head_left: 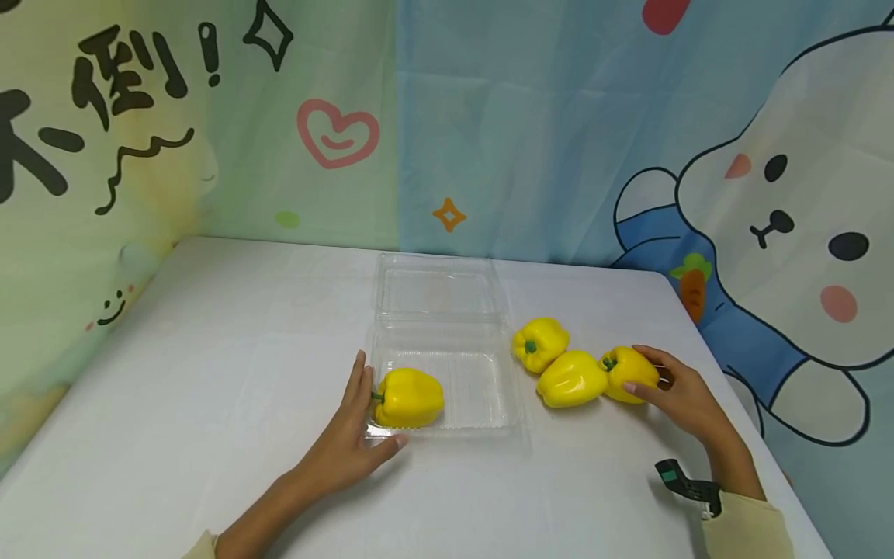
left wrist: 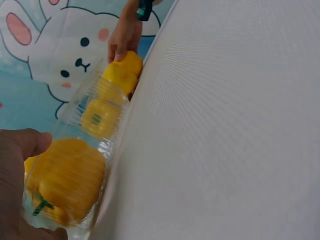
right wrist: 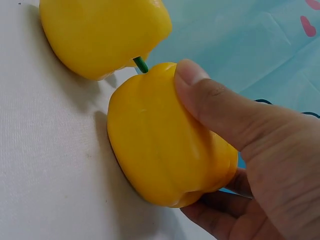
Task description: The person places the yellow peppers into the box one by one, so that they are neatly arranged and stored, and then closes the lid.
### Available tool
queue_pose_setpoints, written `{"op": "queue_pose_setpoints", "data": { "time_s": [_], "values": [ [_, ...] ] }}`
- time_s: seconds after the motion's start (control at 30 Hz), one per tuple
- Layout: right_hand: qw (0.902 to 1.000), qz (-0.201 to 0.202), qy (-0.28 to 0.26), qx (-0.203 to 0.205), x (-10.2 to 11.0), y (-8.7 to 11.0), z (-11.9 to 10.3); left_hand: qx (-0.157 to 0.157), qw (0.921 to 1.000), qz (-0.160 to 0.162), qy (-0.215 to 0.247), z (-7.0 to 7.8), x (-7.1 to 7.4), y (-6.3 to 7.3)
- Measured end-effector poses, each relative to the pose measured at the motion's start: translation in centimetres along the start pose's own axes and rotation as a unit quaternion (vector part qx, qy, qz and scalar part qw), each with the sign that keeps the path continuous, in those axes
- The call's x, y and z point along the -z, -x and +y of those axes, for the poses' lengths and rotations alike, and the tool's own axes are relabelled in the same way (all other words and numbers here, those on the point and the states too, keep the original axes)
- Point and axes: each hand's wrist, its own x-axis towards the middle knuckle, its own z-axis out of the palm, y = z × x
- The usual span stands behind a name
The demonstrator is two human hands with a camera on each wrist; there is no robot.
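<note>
With thumb and fingers, my right hand (head_left: 680, 394) grips a yellow bell pepper (right wrist: 160, 140) on the right of the table. Two more yellow peppers lie just left of it, a near one (head_left: 573, 380) and a farther one (head_left: 541, 345). A clear plastic clamshell box (head_left: 482, 388) lies with its lid (head_left: 436, 287) folded back, away from me. One yellow pepper (head_left: 409, 398) sits on its side in the box's front left corner, green stem to the left. Around that corner rests my left hand (head_left: 342, 442), fingers straight along the left side, thumb by the front edge.
A white cloth covers the table (head_left: 209, 373). Behind it hangs a printed backdrop (head_left: 517, 155) that meets the table's back edge. A black band with a device (head_left: 687, 487) is on the right wrist.
</note>
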Motion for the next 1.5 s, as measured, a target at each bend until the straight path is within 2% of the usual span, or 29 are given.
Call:
{"op": "queue_pose_setpoints", "data": {
  "time_s": [0.33, 0.7, 0.97, 1.17, 1.33, 1.5],
  "values": [
    [0.9998, 0.013, 0.004, -0.015, 0.2, 0.2, 0.1, 0.001, 1.0, -0.004, -0.002, -0.1, 0.1, -0.1],
    [0.9974, 0.069, -0.001, 0.023, 0.6, -0.3, -1.0, 0.003, 1.0, 0.006, -0.003, -0.4, 0.4, 0.1],
    [0.9895, 0.135, 0.019, 0.049, 1.2, 0.3, -3.3, 0.005, 1.0, -0.006, 0.004, -0.3, 0.2, 0.0],
    [0.9792, 0.187, -0.011, 0.077, 0.9, 0.6, -5.9, 0.006, 1.0, 0.001, -0.007, -0.3, 0.4, 0.0],
    [0.9741, 0.19, -0.039, 0.116, 0.5, 1.0, -7.9, 0.006, 1.0, 0.002, -0.004, -0.2, 0.5, 0.1],
    [0.9734, 0.17, -0.052, 0.145, -0.4, 1.3, -9.5, 0.0, 1.0, 0.0, 0.0, -0.1, 0.1, 0.0]
  ]
}}
